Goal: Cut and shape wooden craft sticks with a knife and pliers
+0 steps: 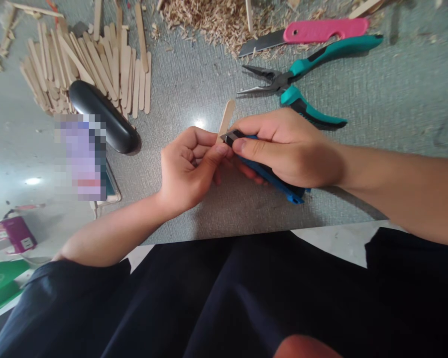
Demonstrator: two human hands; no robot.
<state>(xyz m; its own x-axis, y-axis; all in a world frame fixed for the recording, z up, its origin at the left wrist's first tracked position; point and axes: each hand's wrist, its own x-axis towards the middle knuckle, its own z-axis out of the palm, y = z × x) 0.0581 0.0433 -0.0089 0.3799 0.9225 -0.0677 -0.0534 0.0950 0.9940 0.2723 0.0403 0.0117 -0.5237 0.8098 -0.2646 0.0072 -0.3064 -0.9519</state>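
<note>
My left hand (pixel 190 166) pinches a wooden craft stick (pixel 227 117) between thumb and fingers, its rounded end pointing up and away from me. My right hand (pixel 283 146) is wrapped around a blue utility knife (pixel 269 174), thumb near the front of the handle. The short blade lies at the stick just above my left thumb; whether it cuts into the wood I cannot tell. Both hands meet over the grey tabletop (pixel 179 226) near its front edge. My fingers hide the stick's lower end.
Beyond my right hand lie spread teal-handled long-nose pliers (pixel 281 82) and a pink-handled saw (pixel 321 31). Wood shavings (pixel 205 20) are heaped at the back. Many craft sticks (pixel 112 69), a black case (pixel 102 117) and a partly blurred phone (pixel 112 184) lie left; a purple box (pixel 17 233) sits farther left.
</note>
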